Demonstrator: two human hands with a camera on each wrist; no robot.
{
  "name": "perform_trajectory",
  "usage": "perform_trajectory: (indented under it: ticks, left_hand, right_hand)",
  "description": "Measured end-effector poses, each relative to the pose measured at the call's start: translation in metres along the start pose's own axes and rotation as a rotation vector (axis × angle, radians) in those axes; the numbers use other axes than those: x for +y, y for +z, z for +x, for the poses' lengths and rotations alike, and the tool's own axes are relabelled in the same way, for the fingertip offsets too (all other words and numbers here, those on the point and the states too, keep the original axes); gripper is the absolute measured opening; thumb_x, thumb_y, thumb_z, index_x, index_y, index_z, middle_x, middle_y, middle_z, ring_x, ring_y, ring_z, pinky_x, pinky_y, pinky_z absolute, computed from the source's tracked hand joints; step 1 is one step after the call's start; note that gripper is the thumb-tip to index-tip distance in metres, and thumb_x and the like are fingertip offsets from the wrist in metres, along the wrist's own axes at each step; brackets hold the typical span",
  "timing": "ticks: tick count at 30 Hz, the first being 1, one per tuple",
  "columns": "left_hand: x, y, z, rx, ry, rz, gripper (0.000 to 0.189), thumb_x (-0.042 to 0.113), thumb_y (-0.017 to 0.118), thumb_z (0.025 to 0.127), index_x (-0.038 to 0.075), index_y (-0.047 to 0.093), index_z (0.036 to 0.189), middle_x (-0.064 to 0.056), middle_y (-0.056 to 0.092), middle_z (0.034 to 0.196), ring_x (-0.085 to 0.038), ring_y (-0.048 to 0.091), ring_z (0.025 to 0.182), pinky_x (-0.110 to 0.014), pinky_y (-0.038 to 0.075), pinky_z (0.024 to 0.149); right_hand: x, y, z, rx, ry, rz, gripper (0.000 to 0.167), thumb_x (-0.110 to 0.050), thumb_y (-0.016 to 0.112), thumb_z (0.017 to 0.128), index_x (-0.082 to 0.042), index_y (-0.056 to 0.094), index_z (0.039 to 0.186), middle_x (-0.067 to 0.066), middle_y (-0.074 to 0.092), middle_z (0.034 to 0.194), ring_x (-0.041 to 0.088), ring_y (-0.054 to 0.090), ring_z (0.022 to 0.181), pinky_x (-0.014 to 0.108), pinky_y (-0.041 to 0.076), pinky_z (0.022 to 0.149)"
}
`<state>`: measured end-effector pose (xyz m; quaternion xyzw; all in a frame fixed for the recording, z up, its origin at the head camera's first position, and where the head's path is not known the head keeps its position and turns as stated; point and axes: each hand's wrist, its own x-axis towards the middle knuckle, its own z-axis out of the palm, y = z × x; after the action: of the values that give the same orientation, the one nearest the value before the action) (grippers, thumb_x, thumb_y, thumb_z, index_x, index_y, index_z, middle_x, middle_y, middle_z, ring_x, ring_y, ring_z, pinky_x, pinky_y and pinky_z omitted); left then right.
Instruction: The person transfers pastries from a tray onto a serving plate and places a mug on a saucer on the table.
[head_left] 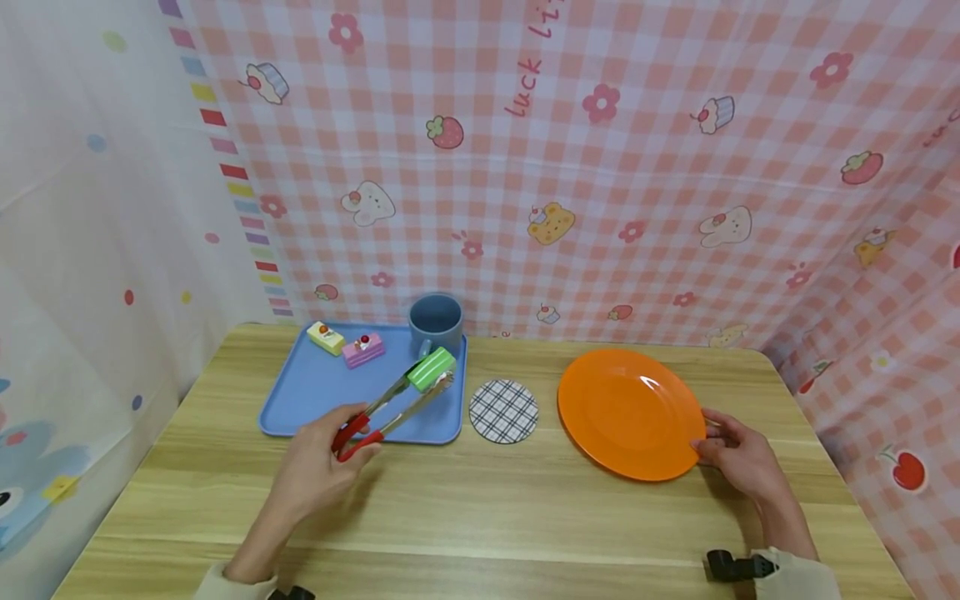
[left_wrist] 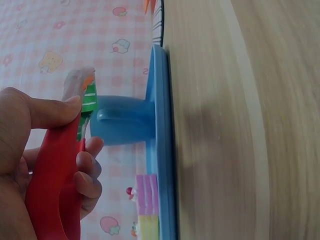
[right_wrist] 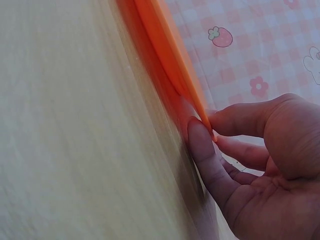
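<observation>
My left hand (head_left: 318,467) grips red-handled metal tongs (head_left: 362,447). Between the tips of the tongs is a green toy cake piece (head_left: 431,371), raised over the right side of a blue tray (head_left: 318,404). White stripes show on the green piece (left_wrist: 89,102) in the left wrist view, partly hidden by the thumb and tongs. On the right, my right hand (head_left: 741,458) pinches the rim of an orange plate (head_left: 630,412). In the right wrist view the thumb and fingers lie on opposite sides of the plate's edge (right_wrist: 187,82).
A blue-grey mug (head_left: 437,333) stands at the tray's back right corner, close behind the green piece. A pink toy cake (head_left: 363,352) and a yellow one (head_left: 326,337) lie at the tray's back left. Between tray and plate lies a checked round coaster (head_left: 504,412).
</observation>
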<state>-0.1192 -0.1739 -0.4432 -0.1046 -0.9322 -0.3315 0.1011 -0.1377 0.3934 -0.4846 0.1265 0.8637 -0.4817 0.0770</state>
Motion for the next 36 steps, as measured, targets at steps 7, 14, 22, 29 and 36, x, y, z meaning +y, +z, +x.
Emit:
perform_trajectory:
  ticks: [7, 14, 22, 29, 36]
  left_hand:
    - [0.004, 0.005, 0.002, -0.012, 0.007, -0.004, 0.047, 0.019, 0.083, 0.085, 0.006, 0.067, 0.128, -0.01, 0.074, 0.104, -0.019, 0.06, 0.082, -0.034, 0.049, 0.072]
    - [0.007, 0.01, 0.005, -0.008, 0.022, -0.02, 0.048, 0.018, 0.084, 0.085, 0.007, 0.067, 0.128, -0.009, 0.074, 0.103, -0.018, 0.062, 0.084, -0.036, 0.051, 0.074]
    - [0.011, 0.015, 0.007, -0.024, 0.028, -0.046, 0.046, 0.017, 0.083, 0.085, 0.006, 0.067, 0.127, -0.009, 0.074, 0.101, -0.016, 0.059, 0.08, -0.031, 0.048, 0.07]
    - [0.012, 0.019, 0.009, -0.04, 0.021, -0.067, 0.047, 0.018, 0.083, 0.086, 0.007, 0.067, 0.128, -0.007, 0.072, 0.099, -0.015, 0.056, 0.078, -0.028, 0.045, 0.067]
    - [0.012, 0.024, 0.009, -0.058, 0.016, -0.084, 0.046, 0.018, 0.083, 0.086, 0.008, 0.067, 0.128, -0.008, 0.071, 0.096, -0.014, 0.053, 0.074, -0.026, 0.042, 0.063]
  right_hand:
    - [-0.002, -0.001, 0.0, -0.003, 0.002, 0.007, 0.066, -0.008, 0.063, 0.1, 0.003, 0.032, 0.157, 0.031, 0.054, 0.137, 0.002, 0.065, 0.089, 0.025, 0.06, 0.079]
    - [-0.004, -0.001, -0.001, 0.003, 0.013, 0.01, 0.067, -0.008, 0.064, 0.099, 0.003, 0.032, 0.157, 0.031, 0.053, 0.137, 0.002, 0.065, 0.089, 0.025, 0.06, 0.079]
    - [-0.002, 0.0, 0.0, 0.002, 0.007, 0.012, 0.068, -0.008, 0.065, 0.099, 0.003, 0.032, 0.157, 0.031, 0.053, 0.138, 0.002, 0.065, 0.09, 0.025, 0.06, 0.079]
    - [0.0, 0.0, 0.0, -0.001, -0.003, 0.017, 0.067, -0.007, 0.064, 0.099, 0.004, 0.031, 0.157, 0.03, 0.054, 0.135, 0.002, 0.065, 0.088, 0.025, 0.06, 0.079]
    - [0.002, 0.0, 0.001, -0.003, -0.001, 0.016, 0.067, -0.006, 0.063, 0.1, 0.004, 0.03, 0.157, 0.03, 0.053, 0.135, 0.003, 0.065, 0.088, 0.025, 0.06, 0.079]
